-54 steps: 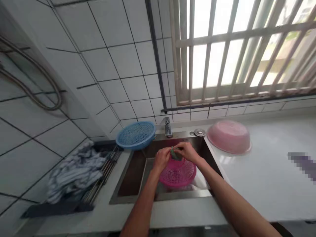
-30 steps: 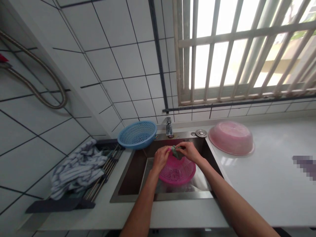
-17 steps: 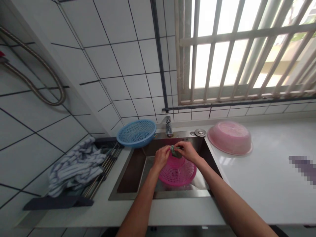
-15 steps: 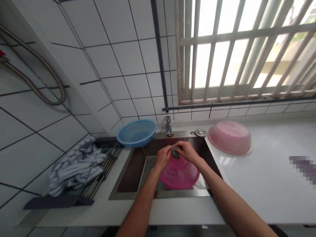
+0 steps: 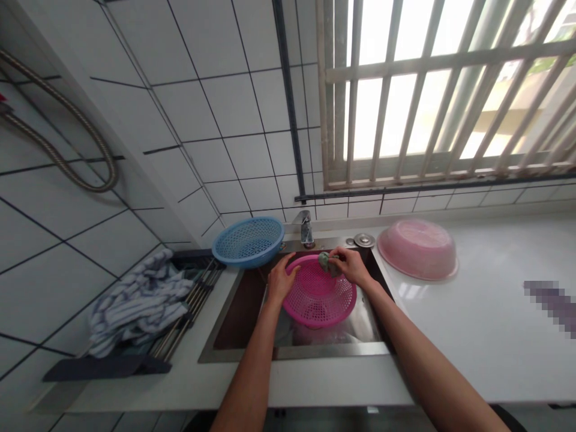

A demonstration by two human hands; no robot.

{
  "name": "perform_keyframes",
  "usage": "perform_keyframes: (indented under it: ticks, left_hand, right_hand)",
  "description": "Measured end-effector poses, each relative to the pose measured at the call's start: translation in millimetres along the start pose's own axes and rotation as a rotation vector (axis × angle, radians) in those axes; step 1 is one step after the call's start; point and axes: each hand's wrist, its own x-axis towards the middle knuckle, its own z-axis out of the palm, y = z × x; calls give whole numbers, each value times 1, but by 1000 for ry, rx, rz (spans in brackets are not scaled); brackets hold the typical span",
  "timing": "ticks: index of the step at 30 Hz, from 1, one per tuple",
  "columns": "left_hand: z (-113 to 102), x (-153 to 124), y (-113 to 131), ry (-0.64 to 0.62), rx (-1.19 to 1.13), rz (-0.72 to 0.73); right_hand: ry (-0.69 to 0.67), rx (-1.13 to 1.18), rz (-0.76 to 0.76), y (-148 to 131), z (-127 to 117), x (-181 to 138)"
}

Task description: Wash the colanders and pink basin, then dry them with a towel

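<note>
While your left hand (image 5: 281,279) grips the pink colander (image 5: 317,292) rim above the sink (image 5: 234,315), your right hand (image 5: 350,266) pinches what looks like a green scouring pad (image 5: 324,260) against its far rim.

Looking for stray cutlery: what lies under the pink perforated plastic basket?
Only stainless steel sink floor shows below the pink perforated plastic basket; whatever sits directly beneath it is covered.

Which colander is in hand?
The magenta colander over the sink: left hand grips its rim, right hand holds a green cloth against it. The blue colander sits untouched by the tap.
</note>
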Motion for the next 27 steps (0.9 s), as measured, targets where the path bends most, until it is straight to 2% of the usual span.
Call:
perform_keyframes:
  ticks: [5,9,12,17,19,24,27]
  left_hand:
    - [8,0,12,-112,-96,88]
    - [7,-1,14,-56,-137,58]
    - [7,-2,19,-21,-145,91]
    - [17,-5,30,-156,-129,193]
    - [16,-5,28,-177,-120,175]
    - [6,-4,17,-145,-98,103]
    - [10,-5,20,-186,-112,129]
  right_hand:
    - [-28,-14,-49,-11,-1,-2]
    - [-60,-19,-29,-9,-3,-1]
    - [-80,-43,-34,-11,2,-2]
    - [-168,-70,-140,-25,14,-7]
    - [-169,-77,-162,-26,13,-7]
    - [-162,-86,-70,-17,4,-5]
    - [-189,-75,-100,-17,9,-5]
